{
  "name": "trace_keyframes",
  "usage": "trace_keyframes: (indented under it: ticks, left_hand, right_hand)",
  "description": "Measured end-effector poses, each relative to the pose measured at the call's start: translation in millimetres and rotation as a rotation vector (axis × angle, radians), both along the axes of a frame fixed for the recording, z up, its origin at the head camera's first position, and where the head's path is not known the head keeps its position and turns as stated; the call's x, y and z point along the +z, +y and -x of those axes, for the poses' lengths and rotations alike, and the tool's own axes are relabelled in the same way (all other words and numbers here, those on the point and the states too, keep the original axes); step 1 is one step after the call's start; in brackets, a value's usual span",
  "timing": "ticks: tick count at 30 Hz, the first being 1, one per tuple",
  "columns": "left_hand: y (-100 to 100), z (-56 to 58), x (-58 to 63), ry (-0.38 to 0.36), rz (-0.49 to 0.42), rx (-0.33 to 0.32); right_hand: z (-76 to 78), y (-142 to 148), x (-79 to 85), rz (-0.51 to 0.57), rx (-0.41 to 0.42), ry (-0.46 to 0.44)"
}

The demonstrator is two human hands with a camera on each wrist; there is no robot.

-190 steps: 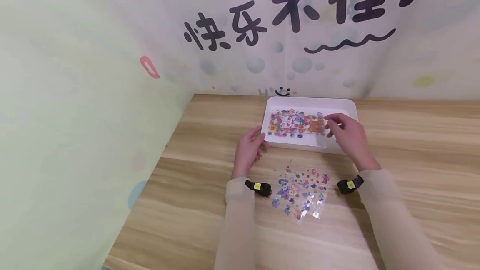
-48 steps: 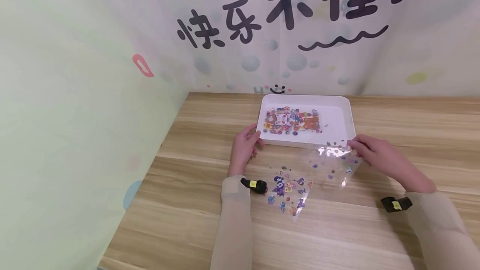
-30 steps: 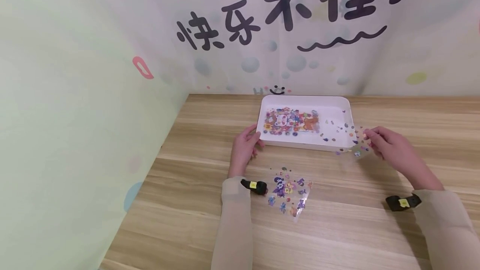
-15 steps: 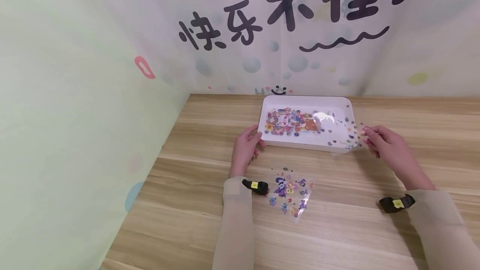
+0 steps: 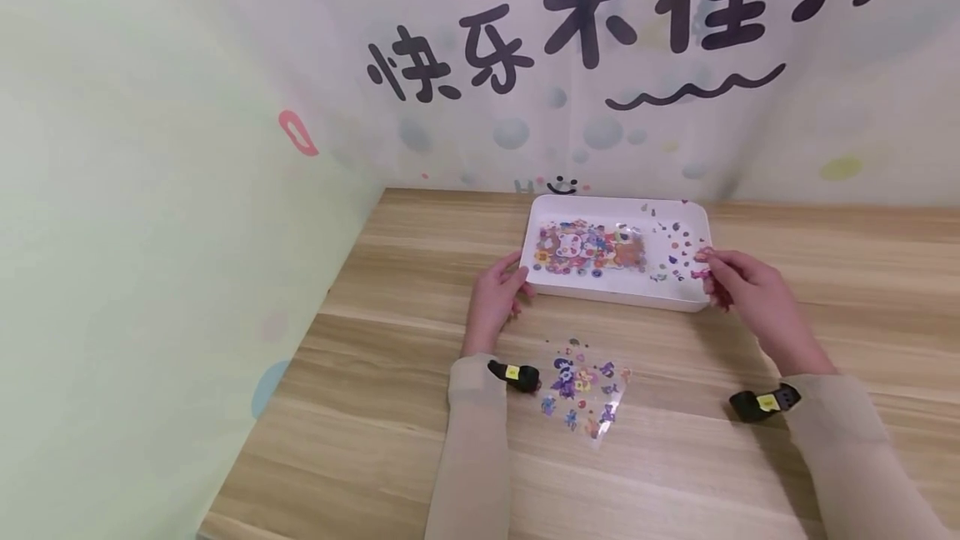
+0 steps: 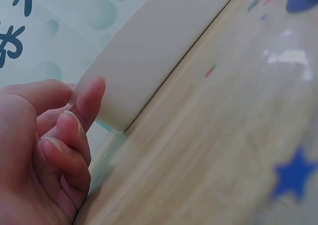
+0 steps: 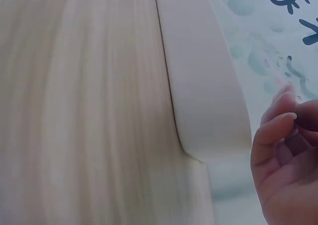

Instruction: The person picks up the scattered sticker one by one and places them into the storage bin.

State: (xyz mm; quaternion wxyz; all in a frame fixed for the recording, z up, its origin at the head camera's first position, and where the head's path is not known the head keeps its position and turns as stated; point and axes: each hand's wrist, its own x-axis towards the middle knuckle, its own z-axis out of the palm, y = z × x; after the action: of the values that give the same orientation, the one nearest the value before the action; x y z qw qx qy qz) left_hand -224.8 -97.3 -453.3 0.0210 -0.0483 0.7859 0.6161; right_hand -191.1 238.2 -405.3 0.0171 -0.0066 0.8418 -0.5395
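Note:
In the head view a shallow white tray stands at the back of the table. My left hand grips its front left corner; the left wrist view has the thumb and forefinger at the tray's rim. With thumb and fingers, my right hand pinches the right edge of a clear sticker sheet over the tray's right half. Colourful sticker sheets with bear figures lie in the left half. The right wrist view shows my right hand beyond the tray's end, fingertips together.
Another clear sticker sheet, with purple and yellow figures, lies on the wooden table between the forearms. A printed cloth hangs right behind the tray, and a pale wall rises along the left.
My right hand has lifted one sticker sheet off the pile on the table and carried it up over the tray's right half. The left hand has stayed on the tray's corner.

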Motion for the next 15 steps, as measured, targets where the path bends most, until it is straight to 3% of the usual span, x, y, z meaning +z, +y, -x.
trace_keyframes:
  ticks: [6, 15]
  left_hand:
    - [-0.4, -1.6, 0.9, -0.009, -0.002, -0.004]
    - [-0.6, -0.9, 2.2, -0.02, 0.001, 0.0]
  right_hand:
    - [4.0, -5.9, 1.2, 0.001, 0.022, -0.018]
    - [8.7, -13.5, 6.0, -0.006, -0.015, -0.044]
